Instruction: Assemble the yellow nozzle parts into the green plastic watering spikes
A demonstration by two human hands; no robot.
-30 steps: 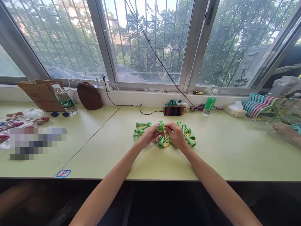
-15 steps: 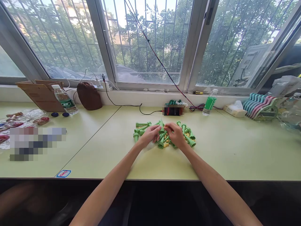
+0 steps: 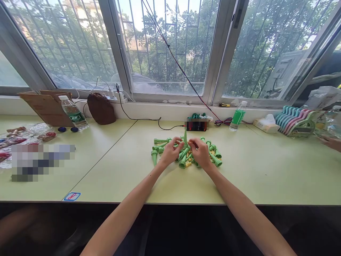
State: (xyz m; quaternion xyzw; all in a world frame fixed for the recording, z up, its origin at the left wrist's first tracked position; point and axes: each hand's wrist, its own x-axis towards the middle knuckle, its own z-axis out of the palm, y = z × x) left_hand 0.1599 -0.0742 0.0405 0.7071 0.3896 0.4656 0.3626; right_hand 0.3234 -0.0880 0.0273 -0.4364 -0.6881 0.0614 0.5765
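My left hand [image 3: 171,150] is closed on a green plastic cone-shaped spike [image 3: 185,136], its narrow tip pointing up. Close beside it, my right hand [image 3: 199,151] has its fingers pinched together at the spike's lower part; whatever they hold is too small and hidden to make out. Beneath and around both hands lies a pile of similar green spikes [image 3: 182,163], some with ribbed caps. Small yellow plastic pieces [image 3: 188,164] are scattered among them.
Behind the pile lies a dark device [image 3: 196,124] on a cable. A green-labelled bottle [image 3: 238,116], tissue box [image 3: 266,124] and hangers [image 3: 295,121] stand rightward. Another person's hand [image 3: 333,143] shows at the right edge. A cardboard box [image 3: 45,108] and bottle [image 3: 73,113] stand left.
The held spike now stands upright and shows higher between my hands. My left hand has turned slightly around it. Another person's hand has come into view at the right edge.
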